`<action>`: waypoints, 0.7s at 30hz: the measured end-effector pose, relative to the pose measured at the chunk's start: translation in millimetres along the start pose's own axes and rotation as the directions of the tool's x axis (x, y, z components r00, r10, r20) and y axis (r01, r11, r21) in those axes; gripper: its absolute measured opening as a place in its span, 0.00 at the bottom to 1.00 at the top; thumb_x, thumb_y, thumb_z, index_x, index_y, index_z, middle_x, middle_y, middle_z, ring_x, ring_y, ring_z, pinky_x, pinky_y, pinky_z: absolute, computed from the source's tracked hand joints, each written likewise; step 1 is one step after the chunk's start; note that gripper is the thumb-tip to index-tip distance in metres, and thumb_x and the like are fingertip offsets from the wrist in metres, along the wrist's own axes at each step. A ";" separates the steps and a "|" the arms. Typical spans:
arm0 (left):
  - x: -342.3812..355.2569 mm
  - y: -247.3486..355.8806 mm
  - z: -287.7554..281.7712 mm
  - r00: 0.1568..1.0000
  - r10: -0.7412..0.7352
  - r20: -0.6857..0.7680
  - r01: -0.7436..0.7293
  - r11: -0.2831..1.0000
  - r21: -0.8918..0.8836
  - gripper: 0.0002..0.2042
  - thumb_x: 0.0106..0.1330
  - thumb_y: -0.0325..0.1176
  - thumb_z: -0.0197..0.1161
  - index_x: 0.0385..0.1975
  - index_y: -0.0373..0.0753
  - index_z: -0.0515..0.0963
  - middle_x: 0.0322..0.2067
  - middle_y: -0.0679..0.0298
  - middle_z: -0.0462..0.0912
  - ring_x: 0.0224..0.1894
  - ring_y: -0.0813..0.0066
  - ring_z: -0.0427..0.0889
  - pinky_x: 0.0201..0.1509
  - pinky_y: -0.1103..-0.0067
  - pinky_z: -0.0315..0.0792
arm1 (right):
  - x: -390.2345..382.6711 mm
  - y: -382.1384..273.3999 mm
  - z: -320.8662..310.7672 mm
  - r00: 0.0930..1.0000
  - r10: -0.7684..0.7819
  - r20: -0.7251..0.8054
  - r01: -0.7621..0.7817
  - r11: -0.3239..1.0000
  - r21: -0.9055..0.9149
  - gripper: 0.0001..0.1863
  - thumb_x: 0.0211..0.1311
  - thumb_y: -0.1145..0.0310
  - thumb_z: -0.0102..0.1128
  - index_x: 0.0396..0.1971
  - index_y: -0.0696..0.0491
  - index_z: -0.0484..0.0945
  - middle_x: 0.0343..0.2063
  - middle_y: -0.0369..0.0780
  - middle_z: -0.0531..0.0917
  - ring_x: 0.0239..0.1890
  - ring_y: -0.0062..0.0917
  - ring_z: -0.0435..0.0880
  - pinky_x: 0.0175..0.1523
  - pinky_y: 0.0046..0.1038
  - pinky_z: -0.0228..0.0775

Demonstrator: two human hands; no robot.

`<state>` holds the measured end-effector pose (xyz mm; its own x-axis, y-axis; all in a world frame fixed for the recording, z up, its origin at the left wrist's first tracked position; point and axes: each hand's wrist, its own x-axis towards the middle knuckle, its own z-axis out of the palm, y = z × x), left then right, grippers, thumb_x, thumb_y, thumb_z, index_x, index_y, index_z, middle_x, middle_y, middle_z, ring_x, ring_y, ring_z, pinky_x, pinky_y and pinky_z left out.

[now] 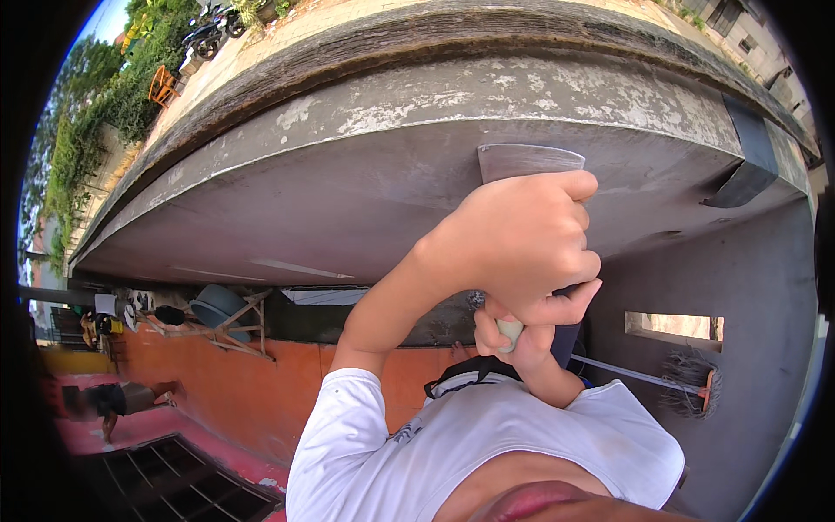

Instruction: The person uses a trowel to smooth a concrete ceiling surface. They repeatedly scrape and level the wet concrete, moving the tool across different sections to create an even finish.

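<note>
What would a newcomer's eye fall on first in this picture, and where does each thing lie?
Near the centre, the left hand holds a broad metal scraper, its blade showing just above the hand before a large grey surface; the right hand, below it, closes around a pale object. Next come the white shirt across the lower middle and the bright orange floor to its left.

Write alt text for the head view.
The person's left hand grips a tool with a flat metal blade, in front of a grey wall with a flaking upper edge. Nearer the chest, the right hand holds a small pale object. An orange-headed broom shows at right.
</note>
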<state>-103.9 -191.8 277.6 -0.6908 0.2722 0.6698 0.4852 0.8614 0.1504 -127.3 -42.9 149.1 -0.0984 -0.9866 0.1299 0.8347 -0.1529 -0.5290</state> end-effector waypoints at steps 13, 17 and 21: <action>-14.7 2.6 12.6 0.997 -0.053 0.048 0.053 0.999 -0.013 0.16 0.50 0.40 0.62 0.05 0.42 0.73 0.06 0.65 0.68 0.16 0.68 0.61 0.31 0.76 0.63 | -7.4 12.1 -4.9 0.999 0.030 -0.020 -0.029 0.999 0.030 0.22 0.74 0.44 0.41 0.42 0.50 0.64 0.24 0.33 0.66 0.13 0.20 0.60 0.14 0.24 0.52; 0.8 -0.6 -5.8 0.996 -0.028 0.079 0.028 1.000 -0.001 0.17 0.51 0.41 0.61 0.05 0.42 0.74 0.06 0.64 0.68 0.16 0.67 0.60 0.31 0.76 0.64 | 2.0 4.5 4.1 1.000 -0.004 0.007 0.003 0.996 0.089 0.23 0.74 0.44 0.42 0.43 0.52 0.67 0.26 0.32 0.66 0.13 0.19 0.60 0.14 0.23 0.52; 2.8 0.4 -5.4 0.994 -0.034 0.101 0.033 0.999 0.017 0.18 0.52 0.42 0.60 0.04 0.42 0.74 0.06 0.63 0.70 0.16 0.66 0.60 0.31 0.76 0.64 | 3.3 0.5 6.7 1.000 -0.012 0.026 0.010 0.997 0.079 0.22 0.75 0.46 0.42 0.46 0.52 0.67 0.27 0.33 0.66 0.13 0.19 0.60 0.13 0.23 0.50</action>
<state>-102.8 -193.0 283.5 -0.7577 0.2844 0.5873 0.4531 0.8770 0.1598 -123.6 -45.9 154.8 -0.0942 -0.9829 0.1585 0.8741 -0.1579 -0.4594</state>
